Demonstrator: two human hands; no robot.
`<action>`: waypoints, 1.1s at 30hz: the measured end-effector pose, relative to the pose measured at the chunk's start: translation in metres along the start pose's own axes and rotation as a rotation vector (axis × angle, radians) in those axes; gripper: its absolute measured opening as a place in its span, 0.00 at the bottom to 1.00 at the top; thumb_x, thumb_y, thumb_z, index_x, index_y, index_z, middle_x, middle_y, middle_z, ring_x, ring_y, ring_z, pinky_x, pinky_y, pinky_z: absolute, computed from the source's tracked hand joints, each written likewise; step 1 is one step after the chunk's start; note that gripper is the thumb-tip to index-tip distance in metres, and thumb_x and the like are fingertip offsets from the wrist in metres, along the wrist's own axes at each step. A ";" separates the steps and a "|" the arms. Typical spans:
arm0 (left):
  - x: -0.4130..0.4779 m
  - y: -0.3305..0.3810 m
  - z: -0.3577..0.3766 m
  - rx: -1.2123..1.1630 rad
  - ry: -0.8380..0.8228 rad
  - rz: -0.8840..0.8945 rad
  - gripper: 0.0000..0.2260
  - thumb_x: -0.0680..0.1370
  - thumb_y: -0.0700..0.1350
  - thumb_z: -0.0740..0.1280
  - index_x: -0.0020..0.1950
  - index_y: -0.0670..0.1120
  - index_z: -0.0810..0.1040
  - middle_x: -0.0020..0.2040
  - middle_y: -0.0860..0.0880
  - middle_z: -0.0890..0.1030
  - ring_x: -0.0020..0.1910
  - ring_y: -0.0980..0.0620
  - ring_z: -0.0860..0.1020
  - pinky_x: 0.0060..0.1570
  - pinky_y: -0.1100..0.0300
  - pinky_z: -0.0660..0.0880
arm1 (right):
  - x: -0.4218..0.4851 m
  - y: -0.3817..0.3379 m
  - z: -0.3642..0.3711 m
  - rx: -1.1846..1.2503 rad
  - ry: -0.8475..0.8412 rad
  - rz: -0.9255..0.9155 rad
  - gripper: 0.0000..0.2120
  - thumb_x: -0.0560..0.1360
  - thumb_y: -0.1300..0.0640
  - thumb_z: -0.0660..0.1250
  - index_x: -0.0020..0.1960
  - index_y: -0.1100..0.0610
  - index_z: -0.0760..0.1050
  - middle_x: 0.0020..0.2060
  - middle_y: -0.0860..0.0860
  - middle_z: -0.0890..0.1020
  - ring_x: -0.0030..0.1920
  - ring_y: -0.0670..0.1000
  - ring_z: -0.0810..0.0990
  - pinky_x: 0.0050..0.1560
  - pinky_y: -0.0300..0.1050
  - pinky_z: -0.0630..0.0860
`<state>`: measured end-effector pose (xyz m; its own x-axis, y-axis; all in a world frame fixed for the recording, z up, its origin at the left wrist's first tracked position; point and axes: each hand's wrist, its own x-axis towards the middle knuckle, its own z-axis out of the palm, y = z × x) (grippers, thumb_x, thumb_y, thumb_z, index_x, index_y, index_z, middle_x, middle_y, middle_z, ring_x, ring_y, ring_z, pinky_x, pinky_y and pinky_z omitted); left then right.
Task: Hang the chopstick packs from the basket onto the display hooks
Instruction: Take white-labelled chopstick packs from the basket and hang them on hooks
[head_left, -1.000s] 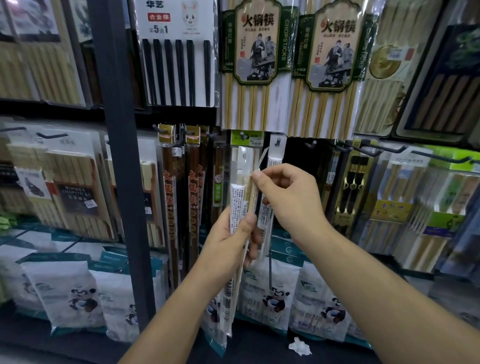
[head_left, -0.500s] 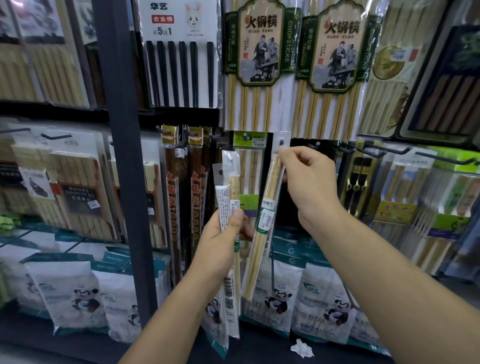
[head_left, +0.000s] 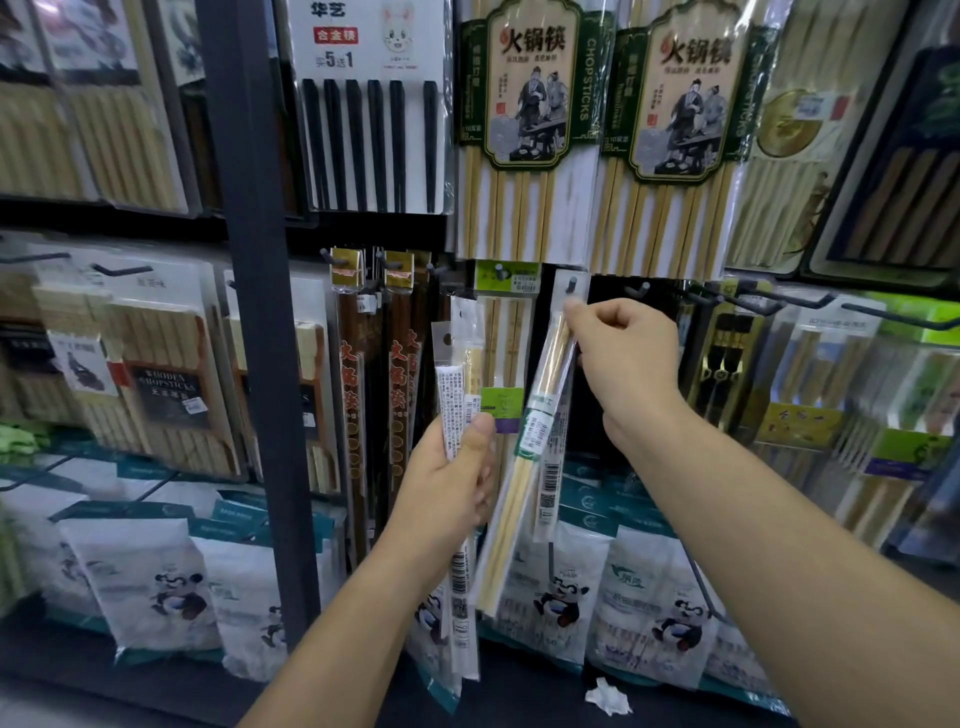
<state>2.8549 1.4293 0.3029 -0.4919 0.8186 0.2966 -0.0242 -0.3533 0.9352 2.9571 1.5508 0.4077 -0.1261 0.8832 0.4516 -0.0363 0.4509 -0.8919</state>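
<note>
My right hand (head_left: 621, 358) pinches the top of a slim clear pack of bamboo chopsticks (head_left: 524, 467), whose header hole sits at the tip of a dark display hook (head_left: 571, 285). The pack hangs slanted down to the left. My left hand (head_left: 447, 483) grips a small bunch of similar slim packs (head_left: 457, 384) upright, just left of it. A green-headed pack (head_left: 506, 332) hangs on the neighbouring hook behind. No basket is in view.
Wall racks full of hanging chopstick packs surround the spot; tall brown packs (head_left: 358, 374) hang to the left beside a dark upright post (head_left: 254, 291). Empty hooks (head_left: 769, 301) jut out at the right. Panda-printed bags (head_left: 156, 577) line the shelf below, with a crumpled paper scrap (head_left: 608, 696).
My right hand drew one pack from the bunch and raised it up and right to the hook tip. My left hand stayed low with the remaining packs.
</note>
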 end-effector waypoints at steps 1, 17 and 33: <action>0.000 0.001 0.000 -0.027 -0.010 -0.010 0.21 0.74 0.66 0.67 0.52 0.50 0.74 0.32 0.53 0.70 0.28 0.56 0.64 0.25 0.63 0.63 | 0.000 0.002 -0.001 -0.024 0.004 -0.017 0.15 0.78 0.50 0.72 0.36 0.56 0.78 0.25 0.41 0.74 0.28 0.39 0.73 0.38 0.35 0.73; 0.000 -0.004 0.009 -0.106 -0.154 0.043 0.13 0.81 0.55 0.63 0.64 0.55 0.77 0.39 0.54 0.75 0.36 0.55 0.73 0.32 0.59 0.72 | -0.051 0.006 -0.006 -0.037 -0.275 -0.131 0.05 0.77 0.50 0.73 0.44 0.51 0.83 0.37 0.48 0.83 0.37 0.41 0.79 0.40 0.33 0.77; -0.008 0.002 0.014 -0.103 -0.092 0.109 0.16 0.80 0.58 0.63 0.66 0.58 0.79 0.57 0.52 0.86 0.54 0.53 0.84 0.52 0.55 0.82 | -0.038 -0.007 -0.006 0.252 -0.205 0.100 0.05 0.79 0.54 0.71 0.47 0.55 0.82 0.37 0.50 0.79 0.33 0.44 0.74 0.31 0.34 0.71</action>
<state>2.8707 1.4287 0.3054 -0.4146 0.8095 0.4157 -0.0663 -0.4824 0.8734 2.9683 1.5151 0.3969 -0.3374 0.8655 0.3703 -0.2543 0.2949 -0.9211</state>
